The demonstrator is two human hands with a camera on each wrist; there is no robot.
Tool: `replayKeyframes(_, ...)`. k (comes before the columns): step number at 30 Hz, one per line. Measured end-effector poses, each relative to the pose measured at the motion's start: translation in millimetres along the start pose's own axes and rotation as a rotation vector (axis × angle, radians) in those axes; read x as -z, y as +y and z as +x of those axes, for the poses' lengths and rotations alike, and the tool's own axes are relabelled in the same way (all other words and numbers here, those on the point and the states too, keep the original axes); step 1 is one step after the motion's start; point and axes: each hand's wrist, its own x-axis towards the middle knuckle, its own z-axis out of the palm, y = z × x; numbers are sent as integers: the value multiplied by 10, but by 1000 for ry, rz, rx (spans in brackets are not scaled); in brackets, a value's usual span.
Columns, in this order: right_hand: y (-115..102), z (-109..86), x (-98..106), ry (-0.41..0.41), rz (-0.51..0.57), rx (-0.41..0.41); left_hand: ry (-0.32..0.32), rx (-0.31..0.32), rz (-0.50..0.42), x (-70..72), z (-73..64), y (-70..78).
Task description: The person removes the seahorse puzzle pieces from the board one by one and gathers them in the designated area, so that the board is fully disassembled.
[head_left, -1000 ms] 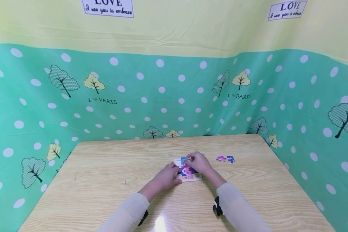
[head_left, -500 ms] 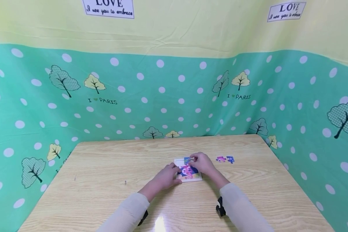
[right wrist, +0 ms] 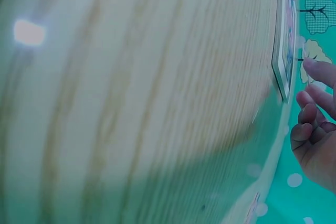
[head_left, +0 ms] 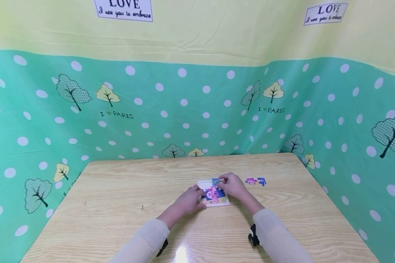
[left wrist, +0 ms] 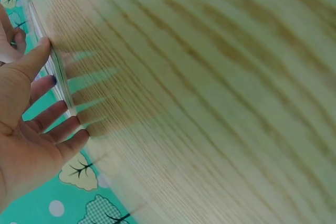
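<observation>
A small jigsaw puzzle in a white tray (head_left: 217, 205) lies mid-table, its picture pink and blue, with a bare white strip at its top left. My left hand (head_left: 188, 200) rests at the tray's left side, thumb by the front corner. In the left wrist view its fingers are spread, with tips against the tray edge (left wrist: 59, 69). My right hand (head_left: 232, 185) pinches a blue puzzle piece (head_left: 215, 181) between thumb and index finger, over the tray's top right corner. The right wrist view shows its other fingers curled (right wrist: 310, 124).
To the right of the tray lie two loose puzzle pieces, one pink (head_left: 250, 181) with an eye and one blue (head_left: 261, 181). A polka-dot green and yellow curtain (head_left: 184, 109) stands behind the wooden table (head_left: 118, 204) and along its sides.
My right hand has slid the blue piece to the right along the top of the tray, from the middle to the right corner. The left hand has stayed in place.
</observation>
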Motion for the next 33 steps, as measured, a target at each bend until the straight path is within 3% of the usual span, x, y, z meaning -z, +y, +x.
replayKeyframes(33,252,-67,186,41,6,-38,7,-4,0,-3,-13,-6)
